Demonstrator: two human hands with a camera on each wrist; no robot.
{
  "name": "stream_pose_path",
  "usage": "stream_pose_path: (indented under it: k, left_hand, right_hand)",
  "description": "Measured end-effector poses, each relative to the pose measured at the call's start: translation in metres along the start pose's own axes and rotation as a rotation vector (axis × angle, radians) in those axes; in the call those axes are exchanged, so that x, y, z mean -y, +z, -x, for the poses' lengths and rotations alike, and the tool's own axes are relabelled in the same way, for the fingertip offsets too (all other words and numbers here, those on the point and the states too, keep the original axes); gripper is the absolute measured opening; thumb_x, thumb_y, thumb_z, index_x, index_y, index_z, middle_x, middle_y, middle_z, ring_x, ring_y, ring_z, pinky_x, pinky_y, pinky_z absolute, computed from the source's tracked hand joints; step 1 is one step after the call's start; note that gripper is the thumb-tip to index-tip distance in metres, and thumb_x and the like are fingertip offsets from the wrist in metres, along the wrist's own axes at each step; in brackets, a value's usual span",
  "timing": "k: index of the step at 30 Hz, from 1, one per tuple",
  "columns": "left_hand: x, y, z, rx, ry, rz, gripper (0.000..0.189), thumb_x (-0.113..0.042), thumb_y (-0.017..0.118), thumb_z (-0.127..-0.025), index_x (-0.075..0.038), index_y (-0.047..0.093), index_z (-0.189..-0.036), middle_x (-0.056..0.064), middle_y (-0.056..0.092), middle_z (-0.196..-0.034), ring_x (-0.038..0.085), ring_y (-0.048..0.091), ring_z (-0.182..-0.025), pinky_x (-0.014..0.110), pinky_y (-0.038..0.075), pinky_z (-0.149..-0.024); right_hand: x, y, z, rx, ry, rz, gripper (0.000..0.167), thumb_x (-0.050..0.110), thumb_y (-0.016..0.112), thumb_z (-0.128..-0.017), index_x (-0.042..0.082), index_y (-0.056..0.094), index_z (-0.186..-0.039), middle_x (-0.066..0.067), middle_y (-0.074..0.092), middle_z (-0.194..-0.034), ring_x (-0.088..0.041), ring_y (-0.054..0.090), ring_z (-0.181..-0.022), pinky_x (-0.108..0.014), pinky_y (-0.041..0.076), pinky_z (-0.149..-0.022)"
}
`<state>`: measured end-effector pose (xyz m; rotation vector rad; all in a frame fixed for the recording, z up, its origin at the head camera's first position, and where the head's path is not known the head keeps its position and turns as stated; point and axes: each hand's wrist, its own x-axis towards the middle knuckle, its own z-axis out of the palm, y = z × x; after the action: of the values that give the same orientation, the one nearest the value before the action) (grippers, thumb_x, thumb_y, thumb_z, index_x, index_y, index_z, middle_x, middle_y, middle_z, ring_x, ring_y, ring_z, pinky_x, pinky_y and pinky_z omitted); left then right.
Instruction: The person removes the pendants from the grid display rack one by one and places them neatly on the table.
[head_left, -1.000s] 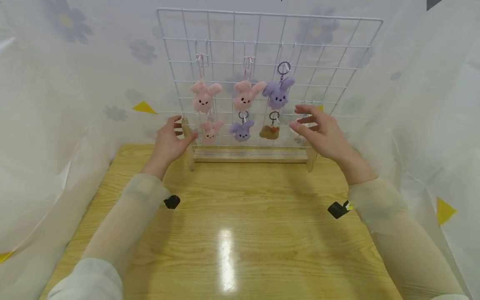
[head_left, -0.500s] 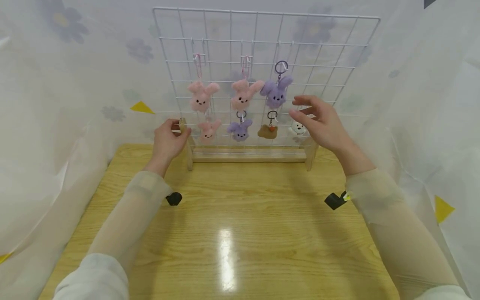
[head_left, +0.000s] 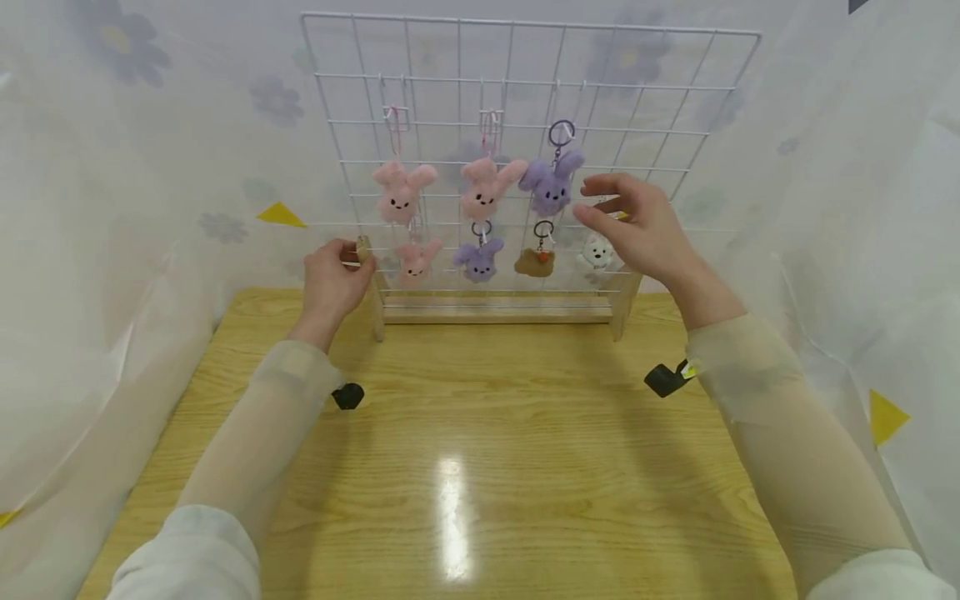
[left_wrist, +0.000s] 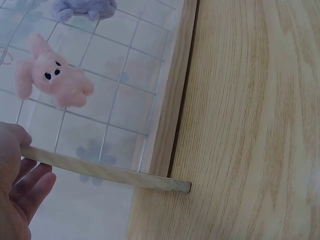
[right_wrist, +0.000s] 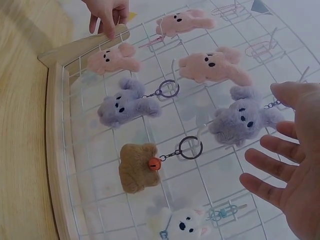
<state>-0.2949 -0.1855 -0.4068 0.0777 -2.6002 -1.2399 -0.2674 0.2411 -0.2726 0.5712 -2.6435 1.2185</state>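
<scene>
A white wire grid rack [head_left: 531, 23] stands upright in a wooden base at the back of the table. My left hand [head_left: 333, 281] pinches the top of its left wooden upright [left_wrist: 107, 172] between thumb and fingers. My right hand [head_left: 637, 223] hovers before the rack's right side, fingers spread and holding nothing. Nearest it hangs an upper purple plush bunny keychain [head_left: 552, 190]; just below is a white plush dog keychain [head_left: 597, 250]. A brown plush keychain [right_wrist: 139, 167] with an orange bell, a lower purple bunny [head_left: 480, 262] and pink bunnies [head_left: 399, 200] hang on the other hooks.
The light wooden table [head_left: 480, 417] extends in front of the rack. Pale flowered sheeting [head_left: 135, 208] surrounds the table on the back and sides. Black wrist-worn devices [head_left: 666, 379] stick out below the sleeves.
The left hand's thumb has closed in on the wooden upright. My right hand has risen slightly, uncovering the white dog keychain. The view has shifted a little.
</scene>
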Motion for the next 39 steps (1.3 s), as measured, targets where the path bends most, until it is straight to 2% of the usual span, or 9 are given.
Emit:
stream_pose_path:
  k: [7, 12, 20, 28, 39]
  left_hand:
    - [0.000, 0.000, -0.001, -0.013, 0.014, -0.024, 0.033, -0.025, 0.068, -0.103, 0.001, 0.067, -0.124, 0.018, 0.071, -0.118, 0.034, 0.071, -0.103, 0.049, 0.059, -0.082]
    - [-0.002, 0.001, -0.002, -0.022, 0.031, -0.036, 0.028, -0.022, 0.068, -0.102, 0.001, 0.068, -0.117, 0.019, 0.071, -0.114, 0.034, 0.073, -0.099, 0.049, 0.059, -0.080]
    - [0.002, 0.004, -0.005, -0.038, 0.024, -0.051, 0.027, -0.022, 0.068, -0.101, 0.002, 0.068, -0.115, 0.019, 0.072, -0.111, 0.033, 0.074, -0.098, 0.048, 0.059, -0.081]
    - [0.002, 0.005, -0.005, -0.046, 0.029, -0.089, 0.027, -0.024, 0.066, -0.101, 0.001, 0.070, -0.112, 0.017, 0.073, -0.108, 0.031, 0.074, -0.095, 0.047, 0.059, -0.081]
    - [0.003, 0.005, -0.006, -0.047, 0.023, -0.089, 0.028, -0.024, 0.064, -0.099, 0.002, 0.068, -0.110, 0.019, 0.072, -0.108, 0.033, 0.074, -0.094, 0.048, 0.058, -0.081]
  right_hand:
    - [0.003, 0.000, -0.010, -0.013, -0.014, -0.013, 0.052, 0.036, 0.066, -0.106, 0.004, 0.058, -0.147, -0.012, 0.063, -0.143, -0.030, 0.063, -0.121, -0.032, 0.052, -0.091]
    - [0.007, 0.001, -0.013, -0.029, -0.034, -0.048, 0.046, 0.029, 0.067, -0.106, 0.002, 0.061, -0.143, -0.013, 0.064, -0.139, -0.028, 0.065, -0.116, -0.029, 0.052, -0.088]
    - [0.011, -0.001, -0.019, -0.059, -0.060, -0.084, 0.040, 0.021, 0.070, -0.105, 0.002, 0.064, -0.140, -0.015, 0.066, -0.134, -0.020, 0.066, -0.105, -0.024, 0.051, -0.081]
    - [0.017, -0.004, -0.025, -0.076, -0.062, -0.115, 0.038, 0.022, 0.069, -0.105, 0.002, 0.065, -0.137, -0.011, 0.066, -0.132, -0.018, 0.067, -0.102, -0.026, 0.051, -0.084]
    - [0.025, -0.006, -0.038, -0.125, -0.074, -0.141, 0.038, 0.022, 0.071, -0.103, 0.001, 0.068, -0.134, -0.010, 0.068, -0.128, -0.018, 0.068, -0.099, -0.027, 0.055, -0.086]
